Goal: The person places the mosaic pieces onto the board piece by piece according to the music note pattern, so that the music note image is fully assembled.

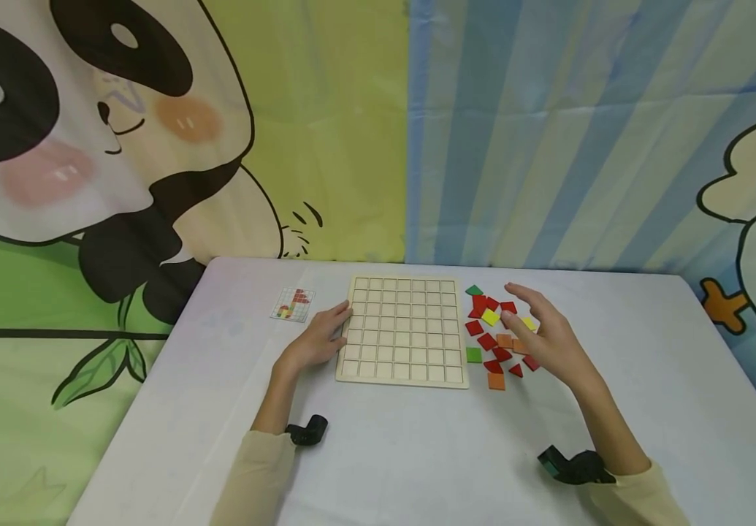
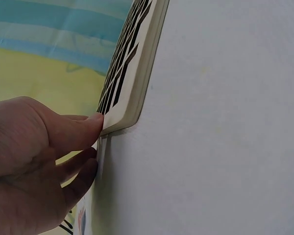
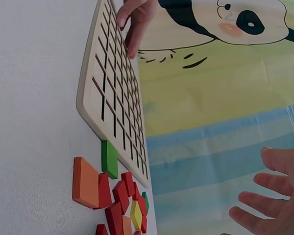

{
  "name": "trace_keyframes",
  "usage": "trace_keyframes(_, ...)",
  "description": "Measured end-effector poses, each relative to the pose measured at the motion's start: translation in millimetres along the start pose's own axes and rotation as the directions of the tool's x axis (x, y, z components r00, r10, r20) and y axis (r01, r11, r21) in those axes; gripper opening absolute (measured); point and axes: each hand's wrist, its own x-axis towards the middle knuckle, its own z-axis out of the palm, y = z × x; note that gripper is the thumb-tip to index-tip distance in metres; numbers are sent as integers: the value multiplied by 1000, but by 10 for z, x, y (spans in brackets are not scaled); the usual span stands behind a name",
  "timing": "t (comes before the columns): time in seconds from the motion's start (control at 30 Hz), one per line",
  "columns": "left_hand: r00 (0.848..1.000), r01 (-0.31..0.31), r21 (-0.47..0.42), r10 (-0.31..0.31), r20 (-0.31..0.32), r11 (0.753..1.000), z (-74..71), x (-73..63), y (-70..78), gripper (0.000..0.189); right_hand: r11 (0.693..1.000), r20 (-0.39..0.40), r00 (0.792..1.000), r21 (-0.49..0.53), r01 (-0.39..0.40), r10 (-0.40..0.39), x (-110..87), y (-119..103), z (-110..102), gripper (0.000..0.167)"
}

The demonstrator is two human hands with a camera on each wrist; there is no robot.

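A wooden grid board (image 1: 401, 331) with square recesses lies flat on the white table. At its left edge is my left hand (image 1: 317, 338), whose thumb (image 2: 83, 132) touches the board's side while the other fingers are loosely bent beside it. My right hand (image 1: 548, 342) is raised over a loose group of colored pieces to the right of the board, holding nothing, its fingers spread in the right wrist view. Among those pieces are several red ones (image 1: 486, 341), orange squares (image 1: 497, 381), a green square (image 1: 474, 355) and a yellow piece (image 1: 491, 317).
A small pattern card (image 1: 293, 305) with a colored grid picture lies left of the board, near my left fingers. Behind the white table (image 1: 417, 453) hangs a cloth (image 1: 325, 131) printed with a panda and stripes. A black camera is strapped to each wrist.
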Motion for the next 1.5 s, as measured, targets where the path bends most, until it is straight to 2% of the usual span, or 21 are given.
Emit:
trace_keyframes(0.33,1000,24,-66,-23,16,998,22,-32,26,63,1000,0,1000,24,13,-13,-19,21,4,55)
trace_keyframes(0.77,1000,26,-86,-26,-7,996,22,-43,37,63,1000,-4,1000,15,13,-13,-6,43,11,51)
trace_keyframes(0.97,1000,24,-83,-25,-10,996,24,-46,55,62,1000,46,999,-11,-24,24,45,115,65,46)
trace_keyframes(1.07,1000,20,-77,-21,-9,997,25,-53,62,61,999,93,996,-48,6,-2,149,187,125,42)
trace_keyframes(1.2,1000,16,-73,-17,-12,997,24,-56,54,61,987,167,985,-151,61,-36,393,283,182,33)
trace_keyframes(1.37,1000,14,-65,-15,-17,998,38,-50,34,60,962,236,972,-262,75,-11,660,385,238,26)
trace_keyframes(1.5,1000,9,-62,-10,-12,998,32,-52,25,60,940,294,956,-321,112,-14,770,437,295,23)
